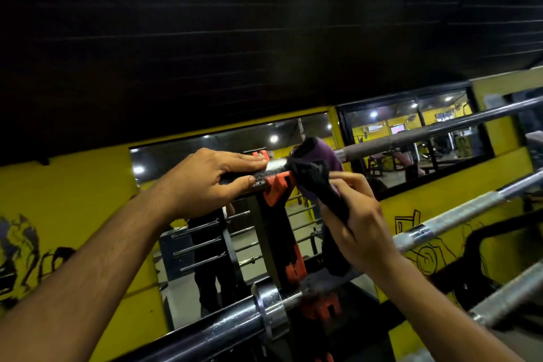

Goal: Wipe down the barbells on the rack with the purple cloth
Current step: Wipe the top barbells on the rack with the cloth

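My left hand [211,178] grips the sleeve end of the top barbell [411,138], just left of the orange hook [276,188] on the black rack upright [273,232]. The purple cloth [320,167] is draped over that bar right of the hook, its dark tail hanging down. My right hand [358,223] pinches this hanging tail below the bar. A second barbell [458,214] runs lower on the right. A third barbell [229,329] with a chrome collar lies lowest, crossing the bottom of the view.
Behind the rack is a yellow wall [73,203] with black drawings and a mirror [205,244] reflecting a person and more bars. A window [411,132] to the right shows a lit gym room. A dark ceiling fills the top.
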